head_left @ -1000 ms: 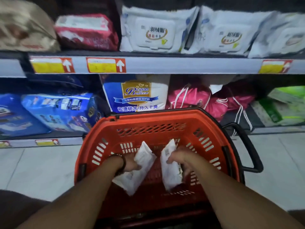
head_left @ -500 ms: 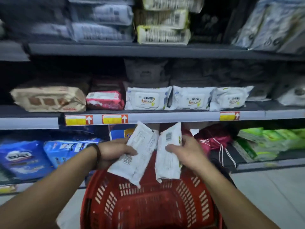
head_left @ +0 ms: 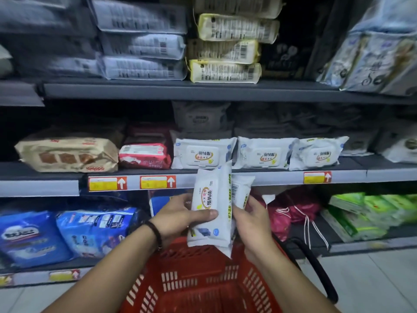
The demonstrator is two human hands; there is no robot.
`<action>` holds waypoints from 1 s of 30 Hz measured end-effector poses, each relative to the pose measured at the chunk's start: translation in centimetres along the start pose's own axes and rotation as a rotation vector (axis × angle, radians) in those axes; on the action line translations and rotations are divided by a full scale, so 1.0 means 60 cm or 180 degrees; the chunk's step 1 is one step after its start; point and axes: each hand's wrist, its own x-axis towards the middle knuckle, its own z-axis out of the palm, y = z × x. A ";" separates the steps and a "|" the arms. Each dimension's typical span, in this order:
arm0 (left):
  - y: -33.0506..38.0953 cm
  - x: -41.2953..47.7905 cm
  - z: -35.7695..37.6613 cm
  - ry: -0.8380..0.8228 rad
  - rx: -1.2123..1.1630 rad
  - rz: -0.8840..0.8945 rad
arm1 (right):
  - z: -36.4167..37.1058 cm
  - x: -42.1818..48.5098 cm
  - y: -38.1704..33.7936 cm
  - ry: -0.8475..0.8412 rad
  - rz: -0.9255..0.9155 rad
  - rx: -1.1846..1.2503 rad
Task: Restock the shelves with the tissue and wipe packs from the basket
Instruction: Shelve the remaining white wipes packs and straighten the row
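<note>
My left hand [head_left: 180, 216] grips a white wipe pack [head_left: 211, 206], held upright with its printed face toward me, thumb across its front. Right behind it my right hand [head_left: 253, 219] holds a second white wipe pack [head_left: 241, 190], mostly hidden by the first. Both packs hover above the red basket [head_left: 203, 283], just below the middle shelf edge [head_left: 270, 177]. On that shelf lie three matching white wipe packs [head_left: 203, 153], side by side, with darker packs behind them.
A tan tissue pack [head_left: 67, 154] and a red pack [head_left: 144, 155] lie left on the middle shelf. Stacked grey and yellow packs [head_left: 225, 50] fill the top shelf. Blue bags [head_left: 94, 231], red drawstring bags [head_left: 293, 211] and green packs [head_left: 365, 211] sit below. The basket's black handle [head_left: 316, 272] hangs right.
Both hands lifted the two packs out of the basket and up toward the middle shelf. The left pack turned its printed face to me and now overlaps the right one.
</note>
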 end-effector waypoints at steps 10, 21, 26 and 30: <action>0.014 0.011 -0.005 0.0875 -0.1257 0.0409 | 0.001 0.009 -0.022 0.0393 -0.0260 0.0086; -0.010 0.012 0.065 0.0288 -0.2173 0.0408 | 0.053 -0.050 -0.032 0.0344 -0.2197 -0.2701; 0.002 0.012 0.052 0.0788 -0.2186 0.0744 | 0.018 -0.033 -0.052 -0.0405 -0.1772 -0.1492; 0.013 0.006 0.053 0.0647 -0.2440 0.0843 | -0.009 -0.006 -0.067 0.0042 -0.1684 -0.1616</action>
